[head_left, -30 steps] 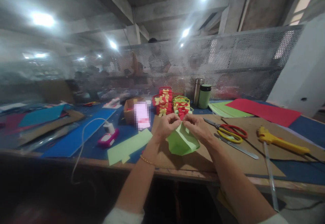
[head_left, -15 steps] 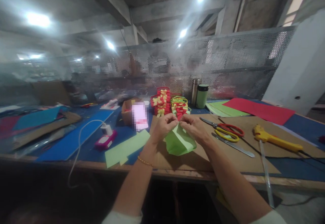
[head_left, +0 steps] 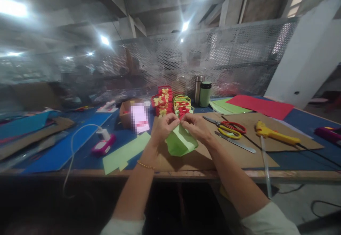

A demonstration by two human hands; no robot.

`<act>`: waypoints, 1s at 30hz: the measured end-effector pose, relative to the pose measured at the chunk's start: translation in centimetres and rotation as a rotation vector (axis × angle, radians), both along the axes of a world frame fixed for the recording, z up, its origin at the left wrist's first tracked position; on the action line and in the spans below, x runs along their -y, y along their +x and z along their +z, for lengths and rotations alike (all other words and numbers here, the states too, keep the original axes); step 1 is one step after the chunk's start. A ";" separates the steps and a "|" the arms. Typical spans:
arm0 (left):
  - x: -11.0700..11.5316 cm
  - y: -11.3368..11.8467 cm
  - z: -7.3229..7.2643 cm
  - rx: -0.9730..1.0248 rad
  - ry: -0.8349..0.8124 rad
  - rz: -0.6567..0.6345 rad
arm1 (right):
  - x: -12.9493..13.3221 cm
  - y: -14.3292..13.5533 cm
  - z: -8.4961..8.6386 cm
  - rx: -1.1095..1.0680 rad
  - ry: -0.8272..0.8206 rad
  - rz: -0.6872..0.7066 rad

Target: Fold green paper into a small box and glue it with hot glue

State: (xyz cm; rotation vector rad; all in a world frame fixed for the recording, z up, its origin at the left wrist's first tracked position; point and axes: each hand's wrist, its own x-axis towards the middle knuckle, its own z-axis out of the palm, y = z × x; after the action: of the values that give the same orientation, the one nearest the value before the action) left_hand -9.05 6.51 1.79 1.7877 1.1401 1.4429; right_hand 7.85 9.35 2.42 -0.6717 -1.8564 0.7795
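A light green folded paper piece (head_left: 181, 142), shaped like a small bag or box, hangs between my hands above the brown cardboard. My left hand (head_left: 165, 126) pinches its upper edge, thumb against fingers. Close beside it, my right hand (head_left: 195, 125) pinches the same edge from the other side. The fingertips nearly meet, and the exact spot they grip is partly hidden. Just beyond my hands stand stacks of small red paper baskets (head_left: 163, 101) with yellow bows and green paper baskets (head_left: 182, 104) with red bows.
Right of my hands lie scissors (head_left: 226, 127), a metal blade (head_left: 237, 144) and a yellow glue gun (head_left: 278, 134) on cardboard (head_left: 202, 160). Bottles (head_left: 205, 94) and red paper (head_left: 262, 106) stand or lie behind. Leftward are a green strip (head_left: 125, 153), a purple power socket (head_left: 105, 146) and a cardboard box (head_left: 125, 116).
The view has turned slightly to the right, so everything sits farther left in the picture. My hands keep their pinch on the green paper piece, with little other motion.
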 end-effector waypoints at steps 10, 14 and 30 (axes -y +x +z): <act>-0.2 0.0 0.6 0.272 0.001 0.034 | 0.0 0.2 0.3 -0.090 -0.012 0.019; -0.3 0.1 1.0 0.374 0.220 0.292 | -0.4 0.1 0.1 -0.176 -0.011 -0.067; -0.7 0.3 -0.2 0.266 0.031 0.087 | -0.2 -1.2 -0.9 -0.095 0.303 -0.257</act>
State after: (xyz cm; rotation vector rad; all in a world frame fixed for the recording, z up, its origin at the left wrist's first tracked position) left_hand -8.73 7.24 1.64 1.5260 1.0721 1.6989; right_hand 6.66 9.52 1.57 -0.6485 -1.7131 0.3479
